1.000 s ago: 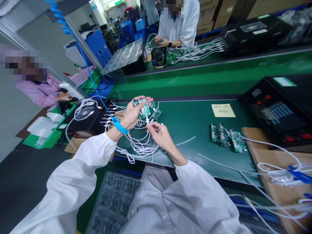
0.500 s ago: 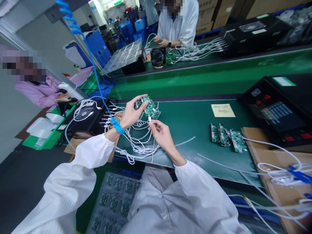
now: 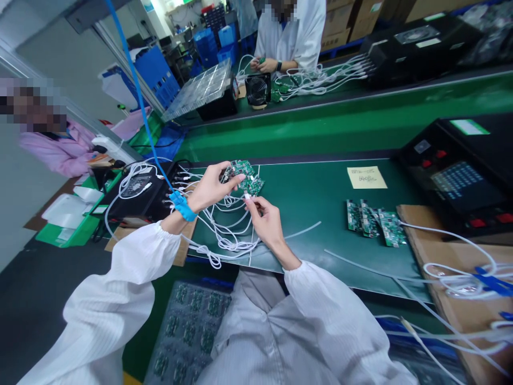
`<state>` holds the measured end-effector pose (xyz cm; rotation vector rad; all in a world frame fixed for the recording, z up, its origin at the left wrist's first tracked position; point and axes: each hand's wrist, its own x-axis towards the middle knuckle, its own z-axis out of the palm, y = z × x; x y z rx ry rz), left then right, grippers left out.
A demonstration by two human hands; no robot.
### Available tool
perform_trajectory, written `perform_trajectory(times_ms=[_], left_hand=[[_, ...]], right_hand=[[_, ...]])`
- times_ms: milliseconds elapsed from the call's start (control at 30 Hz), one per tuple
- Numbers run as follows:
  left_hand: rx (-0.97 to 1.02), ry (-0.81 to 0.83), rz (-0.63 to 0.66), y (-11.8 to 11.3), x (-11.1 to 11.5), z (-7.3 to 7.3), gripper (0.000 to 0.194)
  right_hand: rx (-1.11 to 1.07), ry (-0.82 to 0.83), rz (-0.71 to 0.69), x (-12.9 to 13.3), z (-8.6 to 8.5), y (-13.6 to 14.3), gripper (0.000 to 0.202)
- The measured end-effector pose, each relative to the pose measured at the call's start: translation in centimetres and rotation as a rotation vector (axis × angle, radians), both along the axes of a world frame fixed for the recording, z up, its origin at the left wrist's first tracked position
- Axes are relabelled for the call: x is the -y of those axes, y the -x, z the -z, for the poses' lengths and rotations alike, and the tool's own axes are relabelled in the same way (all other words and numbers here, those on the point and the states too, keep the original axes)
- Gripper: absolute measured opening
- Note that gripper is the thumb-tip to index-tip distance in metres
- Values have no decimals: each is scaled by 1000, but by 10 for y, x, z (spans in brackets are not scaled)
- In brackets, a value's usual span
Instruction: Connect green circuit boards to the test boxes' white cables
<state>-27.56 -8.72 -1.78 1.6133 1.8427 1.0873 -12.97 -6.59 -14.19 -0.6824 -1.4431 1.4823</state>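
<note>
A green circuit board (image 3: 242, 170) is pinched between the thumb and fingers of my left hand (image 3: 214, 188), above the bench mat. My right hand (image 3: 266, 222) has thumb and forefinger closed on a white cable plug (image 3: 247, 197). The plug is at the near edge of the boards; whether it sits in a socket I cannot tell. More green board shows close behind and below the held one, partly covered. White cables (image 3: 228, 240) lie looped beneath both hands. A blue wrist strap (image 3: 183, 207) with a coiled cord circles my left wrist.
A black box (image 3: 140, 195) with cable sockets stands at left. To the right are several circuit boards (image 3: 395, 229), a yellow note (image 3: 366, 177) and a black tester (image 3: 460, 176) with a screen. A tray of boards (image 3: 188, 326) lies below the bench edge. Co-workers sit opposite and left.
My left hand has shifted slightly left, and the held board has tilted flatter and moved a little. My right hand stays at the plug, almost unmoved.
</note>
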Motion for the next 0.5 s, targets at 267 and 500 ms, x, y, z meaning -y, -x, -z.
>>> perform_trajectory(times_ms=[267,500], left_hand=[[74,-17,9,-7,-1,2,36],[79,1,7,-11,-1,0,35]], right_hand=[[-19,19,67,5,1,2,42],[-35,-9,92,7,4,2,38]])
